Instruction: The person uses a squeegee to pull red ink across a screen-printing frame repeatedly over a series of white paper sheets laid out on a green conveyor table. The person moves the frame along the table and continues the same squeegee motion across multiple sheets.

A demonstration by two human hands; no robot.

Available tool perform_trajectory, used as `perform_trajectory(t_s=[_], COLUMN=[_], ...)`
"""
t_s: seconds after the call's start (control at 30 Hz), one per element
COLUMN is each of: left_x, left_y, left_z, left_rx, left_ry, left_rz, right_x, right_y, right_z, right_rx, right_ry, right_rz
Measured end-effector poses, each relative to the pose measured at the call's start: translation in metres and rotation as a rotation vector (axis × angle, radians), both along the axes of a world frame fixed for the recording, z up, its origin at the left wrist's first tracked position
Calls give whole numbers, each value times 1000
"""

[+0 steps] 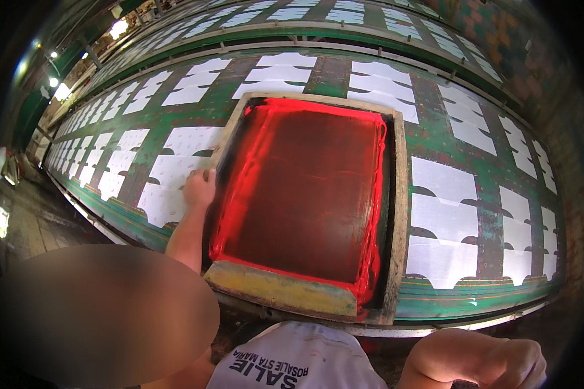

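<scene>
Left hand (200, 188) on the wooden frame (400, 194): fingers clamped on its left rail. Right hand (522, 366) low and well off to the right, away from the frame; its fingers look curled, can't tell if fully closed or holding anything. Frame sits flat-looking on the green table (431, 301), mostly to the right of my left fingers.

Risks, my read: one-sided grip, so an uneven pull could twist the frame and smear the cloth. Red paint (368, 275) is heaped along the edges, thickest toward the near right corner; a tilt could run it over the rail. Left fingers sit near the paint's left band, so a slip inward means stained fingertips, then stained cloth.

Around: printed-looking white cloth (175, 185) just beside the left fingers, easy to drag. More white cloth pieces (444, 259) beyond the far rail. Yellowish board (279, 288) nearer me than the left fingers; loose or fixed, can't tell. Blurred patch (104, 318) hides what's below my left forearm.
</scene>
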State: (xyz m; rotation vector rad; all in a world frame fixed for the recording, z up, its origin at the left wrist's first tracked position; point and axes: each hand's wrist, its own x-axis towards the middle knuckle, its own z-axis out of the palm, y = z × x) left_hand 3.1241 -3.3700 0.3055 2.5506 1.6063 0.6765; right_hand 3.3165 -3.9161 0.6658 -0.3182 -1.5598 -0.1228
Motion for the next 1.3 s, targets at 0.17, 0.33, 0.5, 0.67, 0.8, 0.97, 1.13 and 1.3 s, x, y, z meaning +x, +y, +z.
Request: perform_trajectory(t_s=[0.17, 0.33, 0.5, 0.67, 0.8, 0.97, 1.13, 1.3], left_x=[-2, -10, -17, -23, -25, -15, 15, 68], left_y=[8, 14, 28, 48, 59, 68, 48, -32], left_z=[2, -7, -13, -25, -28, 7, 43, 44], left_rx=[-158, -136, -258, -329, -292, -338, -416, -413], left_ry=[44, 22, -57, -100, -90, -338, -366, -399], left_rz=[21, -48, -73, -124, -161, -275, -240, -231], right_x=[5, 26, 70, 45, 33, 35, 64, 123], right_y=[20, 4, 6, -26, -22, -14, -37, -98], right_z=[-10, -42, -217, -288, -300, -294, -267, -258], right_rx=[7, -543, -1465, -1849, -1768, -1726, -1618, -1591], right_ry=[69, 74, 46, 203, 285, 434, 415, 481], right_rz=[-19, -548, -1550, -1456, -1452, -1479, -1507, -1583])
